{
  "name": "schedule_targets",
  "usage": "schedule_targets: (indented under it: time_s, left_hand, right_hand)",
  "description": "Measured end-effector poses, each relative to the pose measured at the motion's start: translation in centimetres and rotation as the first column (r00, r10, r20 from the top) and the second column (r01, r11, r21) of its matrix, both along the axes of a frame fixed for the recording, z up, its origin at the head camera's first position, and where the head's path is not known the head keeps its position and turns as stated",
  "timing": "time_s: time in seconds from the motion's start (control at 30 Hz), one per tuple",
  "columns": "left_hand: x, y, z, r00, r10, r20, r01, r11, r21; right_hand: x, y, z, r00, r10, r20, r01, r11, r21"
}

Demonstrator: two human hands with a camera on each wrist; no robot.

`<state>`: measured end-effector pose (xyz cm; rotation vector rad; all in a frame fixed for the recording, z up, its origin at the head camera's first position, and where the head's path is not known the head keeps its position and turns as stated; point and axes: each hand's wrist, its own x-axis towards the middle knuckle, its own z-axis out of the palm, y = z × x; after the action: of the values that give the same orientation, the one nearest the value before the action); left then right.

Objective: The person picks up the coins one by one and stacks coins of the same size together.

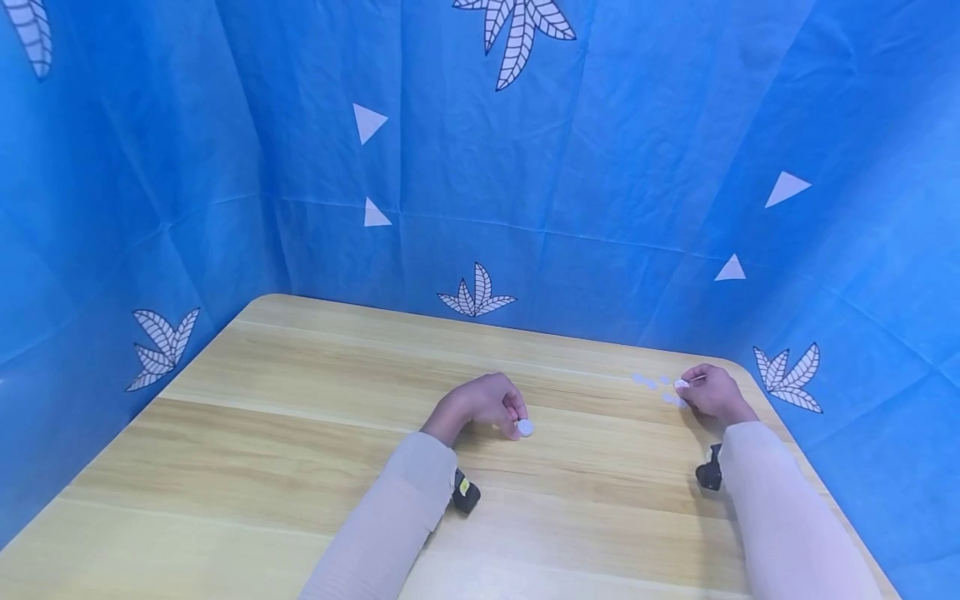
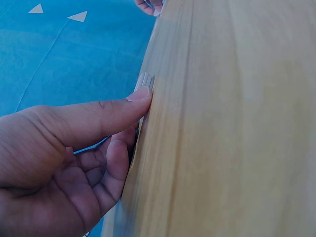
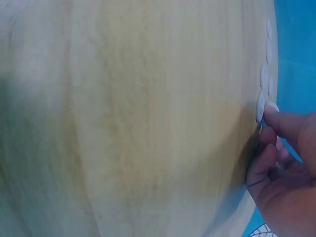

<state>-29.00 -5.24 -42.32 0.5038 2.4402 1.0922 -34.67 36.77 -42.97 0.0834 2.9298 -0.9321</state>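
Observation:
My left hand [image 1: 491, 404] is over the middle of the table, pinching a small white round disc [image 1: 525, 427]. In the left wrist view, thin edges side by side show a short stack of discs [image 2: 144, 82] between thumb and curled fingers. Toward the far right corner, my right hand [image 1: 712, 393] pinches another white disc [image 1: 681, 384] with its thumb and finger. Just left of that hand, several flat white discs [image 1: 651, 384] lie spread on the tabletop. A right wrist close-up shows them in a loose line, the nearest disc [image 3: 260, 106] right beside the thumb.
The light wood table [image 1: 300, 467] has rounded far corners. Blue cloth [image 1: 465, 167] with white leaf and triangle prints hangs behind it and along both sides. A small black wrist device [image 1: 465, 493] sits at the left sleeve, another black device [image 1: 708, 469] at the right.

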Motion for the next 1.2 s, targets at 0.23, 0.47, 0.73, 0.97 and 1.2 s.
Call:
schedule_targets:
  time_s: [0.23, 0.47, 0.73, 0.97, 1.2]
  left_hand:
    - [-0.1, -0.2, -0.1, 1.000, -0.003, -0.012, 0.003, 1.000, -0.014]
    - [-0.1, -0.3, 0.1, 1.000, 0.002, -0.008, -0.002, 1.000, -0.012]
    - [0.0, -0.3, 0.2, 1.000, 0.006, -0.007, -0.006, 1.000, -0.012]
    - [-0.1, -0.1, -0.1, 1.000, 0.001, -0.008, -0.001, 1.000, 0.006]
    - [0.0, 0.0, -0.2, 1.000, -0.007, -0.008, 0.008, 1.000, 0.012]
  right_hand:
    - [0.0, 0.2, -0.1, 0.999, 0.035, -0.021, -0.037, 0.989, -0.144]
    - [0.9, 0.2, 1.4, 0.998, 0.042, -0.054, -0.052, 0.979, -0.197]
    - [0.8, -0.2, 3.6, 0.994, 0.030, -0.102, -0.053, 0.971, -0.234]
    - [1.3, -0.4, 5.0, 0.992, 0.066, -0.103, -0.091, 0.962, -0.256]
    - [1.7, 0.0, 5.3, 0.987, 0.109, -0.120, -0.130, 0.975, -0.182]
